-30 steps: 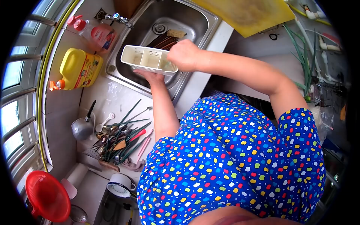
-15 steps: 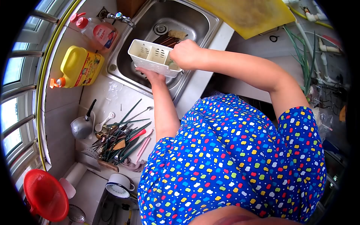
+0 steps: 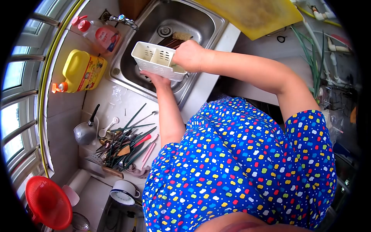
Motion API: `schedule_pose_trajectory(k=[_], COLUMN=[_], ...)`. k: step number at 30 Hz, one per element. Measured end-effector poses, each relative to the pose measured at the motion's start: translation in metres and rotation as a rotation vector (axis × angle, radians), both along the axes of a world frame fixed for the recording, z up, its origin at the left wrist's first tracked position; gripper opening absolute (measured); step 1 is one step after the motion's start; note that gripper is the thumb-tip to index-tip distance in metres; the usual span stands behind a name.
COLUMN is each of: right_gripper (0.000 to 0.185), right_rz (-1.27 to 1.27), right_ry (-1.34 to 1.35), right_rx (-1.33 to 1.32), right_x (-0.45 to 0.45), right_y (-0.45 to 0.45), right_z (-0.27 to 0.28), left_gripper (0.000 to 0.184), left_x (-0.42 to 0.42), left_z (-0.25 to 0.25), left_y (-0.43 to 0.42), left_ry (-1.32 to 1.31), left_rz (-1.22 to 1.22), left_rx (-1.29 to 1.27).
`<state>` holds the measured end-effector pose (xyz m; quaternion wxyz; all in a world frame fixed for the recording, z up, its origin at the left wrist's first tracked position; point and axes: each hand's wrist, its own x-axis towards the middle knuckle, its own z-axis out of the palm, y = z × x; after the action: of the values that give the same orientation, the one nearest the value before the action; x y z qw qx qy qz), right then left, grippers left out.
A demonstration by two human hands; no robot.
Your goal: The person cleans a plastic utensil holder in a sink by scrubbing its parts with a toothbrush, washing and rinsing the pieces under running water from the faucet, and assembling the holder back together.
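Observation:
A white plastic utensil caddy (image 3: 151, 65) with slotted walls and a divider is held tilted over the near part of the steel sink (image 3: 210, 29). My left hand (image 3: 155, 79) grips it from below at its near side. My right hand (image 3: 189, 56) is closed, its fingers down in the caddy's right-hand compartment. Whatever those fingers hold is hidden by the hand and the wall. Behind the caddy, brown chopsticks (image 3: 167, 41) lie in the sink beside a yellowish scrubbing pad (image 3: 182, 36), close to the drain (image 3: 165, 31).
Left of the sink stand a yellow detergent jug (image 3: 87, 71), a clear bottle with a red cap (image 3: 102, 36) and the tap (image 3: 123, 19). Chopsticks and utensils (image 3: 123, 145) are heaped on the counter near a small grey pot (image 3: 85, 132). A red colander (image 3: 48, 201) sits lower left; a yellow board (image 3: 251, 15) lies upper right.
My right hand has shifted very slightly left inside the caddy. My left hand and the caddy stay almost in place.

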<state>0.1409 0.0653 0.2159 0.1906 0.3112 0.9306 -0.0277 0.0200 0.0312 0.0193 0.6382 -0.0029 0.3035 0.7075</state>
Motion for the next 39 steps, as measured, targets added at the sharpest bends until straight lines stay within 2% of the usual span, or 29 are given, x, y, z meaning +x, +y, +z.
schedule_pose_trajectory(k=[2, 5, 9, 15, 17, 21, 25, 30, 34, 37, 39], right_gripper=[0.011, 0.012, 0.011, 0.011, 0.01, 0.01, 0.01, 0.01, 0.011, 0.013, 0.014], right_rz=[-0.041, -0.027, -0.058, -0.067, -0.026, -0.032, -0.058, -0.053, -0.107, -0.135, -0.024], right_ry=[-0.084, -0.066, -0.005, -0.094, 0.006, -0.008, -0.148, -0.028, -0.023, -0.076, 0.003], right_rx=[-0.051, -0.026, -0.009, -0.001, 0.049, 0.044, -0.016, 0.029, -0.008, -0.098, -0.105], right_x=[-0.002, -0.001, -0.006, -0.002, -0.003, -0.005, -0.004, -0.009, -0.007, -0.002, 0.0], right_y=[-0.007, -0.005, 0.004, 0.002, 0.008, 0.008, 0.001, 0.007, 0.006, 0.002, -0.001], right_z=[0.003, 0.004, 0.003, 0.003, 0.003, 0.002, 0.007, 0.006, 0.001, 0.004, 0.007], left_gripper=[0.094, 0.094, 0.093, 0.092, 0.091, 0.091, 0.092, 0.095, 0.097, 0.097, 0.098], left_x=[0.001, -0.004, 0.0, -0.002, -0.003, -0.002, -0.004, 0.0, -0.004, 0.0, -0.005], left_z=[-0.007, -0.001, -0.001, -0.001, -0.009, -0.006, -0.001, -0.009, -0.005, 0.0, 0.003], left_y=[-0.002, -0.001, -0.004, -0.001, 0.0, -0.001, -0.001, -0.002, -0.001, -0.001, 0.0], left_ry=[-0.027, -0.055, -0.029, -0.039, -0.091, -0.056, -0.057, -0.058, -0.056, -0.04, -0.119], left_rz=[0.072, 0.078, 0.083, 0.102, 0.075, 0.055, 0.061, 0.061, 0.022, 0.099, 0.104], left_rx=[0.027, 0.08, 0.035, 0.028, 0.098, 0.025, 0.046, 0.032, 0.07, 0.01, 0.007])
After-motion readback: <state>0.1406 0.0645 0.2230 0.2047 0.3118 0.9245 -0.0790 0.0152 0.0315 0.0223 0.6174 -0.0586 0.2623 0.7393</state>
